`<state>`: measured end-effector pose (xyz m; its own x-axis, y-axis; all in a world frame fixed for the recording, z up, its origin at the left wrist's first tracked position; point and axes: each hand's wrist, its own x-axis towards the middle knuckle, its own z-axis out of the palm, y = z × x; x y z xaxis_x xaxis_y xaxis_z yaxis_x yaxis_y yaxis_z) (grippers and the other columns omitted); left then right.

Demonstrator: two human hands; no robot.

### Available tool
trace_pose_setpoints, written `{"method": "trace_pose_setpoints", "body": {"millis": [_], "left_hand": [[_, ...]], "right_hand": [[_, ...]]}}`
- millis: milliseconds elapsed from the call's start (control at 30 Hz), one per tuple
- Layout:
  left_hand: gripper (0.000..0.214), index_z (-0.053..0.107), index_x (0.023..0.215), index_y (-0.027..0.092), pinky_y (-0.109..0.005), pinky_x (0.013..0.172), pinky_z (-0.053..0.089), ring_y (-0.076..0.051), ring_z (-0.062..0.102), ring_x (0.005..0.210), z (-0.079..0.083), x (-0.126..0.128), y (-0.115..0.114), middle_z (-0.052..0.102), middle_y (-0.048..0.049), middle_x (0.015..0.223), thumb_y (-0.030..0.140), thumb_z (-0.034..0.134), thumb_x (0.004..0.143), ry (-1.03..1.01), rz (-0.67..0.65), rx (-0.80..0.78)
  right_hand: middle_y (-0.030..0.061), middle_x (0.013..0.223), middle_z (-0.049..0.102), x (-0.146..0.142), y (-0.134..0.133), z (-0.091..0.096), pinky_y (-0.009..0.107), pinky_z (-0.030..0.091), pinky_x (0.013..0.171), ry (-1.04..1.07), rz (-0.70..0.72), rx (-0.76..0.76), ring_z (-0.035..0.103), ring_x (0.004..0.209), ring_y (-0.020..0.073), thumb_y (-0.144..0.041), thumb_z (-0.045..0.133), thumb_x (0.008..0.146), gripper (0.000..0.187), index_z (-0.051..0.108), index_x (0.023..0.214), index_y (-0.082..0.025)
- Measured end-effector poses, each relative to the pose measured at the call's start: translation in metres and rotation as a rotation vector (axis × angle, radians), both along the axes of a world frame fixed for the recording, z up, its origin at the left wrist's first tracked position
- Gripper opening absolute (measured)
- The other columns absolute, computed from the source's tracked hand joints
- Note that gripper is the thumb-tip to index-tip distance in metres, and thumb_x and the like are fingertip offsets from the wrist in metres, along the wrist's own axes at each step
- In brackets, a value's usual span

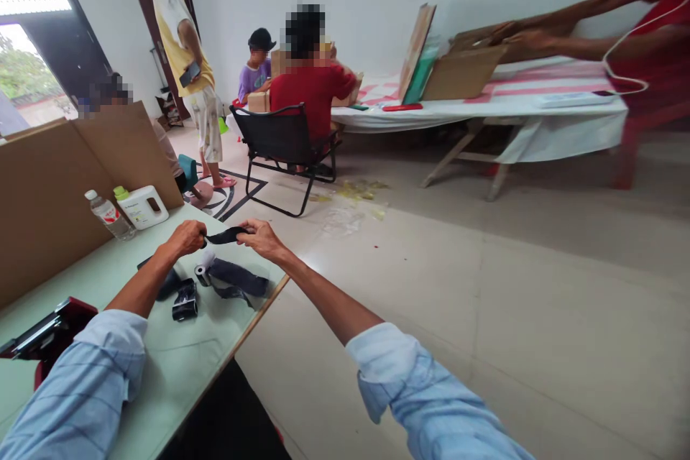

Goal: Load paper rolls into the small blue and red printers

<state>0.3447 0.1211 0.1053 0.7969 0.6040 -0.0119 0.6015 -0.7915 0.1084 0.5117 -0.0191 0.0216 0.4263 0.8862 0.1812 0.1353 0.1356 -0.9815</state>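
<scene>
head view: our left hand (188,236) and right hand (261,238) pinch a dark strip (225,236), seemingly fabric, between them above the worktop (173,365); we do well to pull evenly, without twisting.

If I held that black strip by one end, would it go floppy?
The black strip would probably droop, since it curves between the left hand and the right hand. It's likely light, because it looks thin and narrow. It probably wouldn't roll, since it looks flat.
</scene>
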Motion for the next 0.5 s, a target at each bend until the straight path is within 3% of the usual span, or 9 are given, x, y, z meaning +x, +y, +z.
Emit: {"method": "trace_pose_setpoints", "body": {"millis": [200, 367, 500], "left_hand": [[0.030, 0.079, 0.102, 0.023, -0.032, 0.092, 0.051, -0.027, 0.070, 0.106, -0.024, 0.012, 0.010, 0.079, -0.0074, 0.101, 0.017, 0.066, 0.075, 0.034, 0.022, -0.008], [0.057, 0.066, 0.131, 0.020, -0.031, 0.092, 0.054, -0.027, 0.070, 0.109, -0.035, 0.004, 0.011, 0.074, -0.0089, 0.120, 0.034, 0.077, 0.077, 0.037, 0.072, -0.073], [0.085, 0.055, 0.142, 0.019, -0.035, 0.092, 0.054, -0.032, 0.068, 0.114, -0.039, 0.004, 0.011, 0.072, -0.0123, 0.124, 0.044, 0.086, 0.067, 0.039, 0.123, -0.116]], "right_hand": [[-0.0048, 0.062, 0.058, -0.002, 0.005, -0.010, 0.023, 0.035, 0.059, -0.262, -0.025, -0.114, 0.052, 0.064, 0.0137, -0.026, 0.058, 0.072, 0.015, 0.071, 0.075, -0.019], [-0.0012, 0.068, 0.065, -0.004, -0.001, -0.013, 0.025, 0.035, 0.063, -0.426, -0.032, -0.249, 0.055, 0.068, 0.0157, -0.024, 0.059, 0.077, 0.019, 0.076, 0.084, -0.020], [0.0015, 0.077, 0.071, 0.000, -0.010, -0.009, 0.025, 0.036, 0.064, -0.515, 0.002, -0.320, 0.060, 0.073, 0.0173, -0.023, 0.058, 0.081, 0.022, 0.077, 0.092, -0.020]]}}
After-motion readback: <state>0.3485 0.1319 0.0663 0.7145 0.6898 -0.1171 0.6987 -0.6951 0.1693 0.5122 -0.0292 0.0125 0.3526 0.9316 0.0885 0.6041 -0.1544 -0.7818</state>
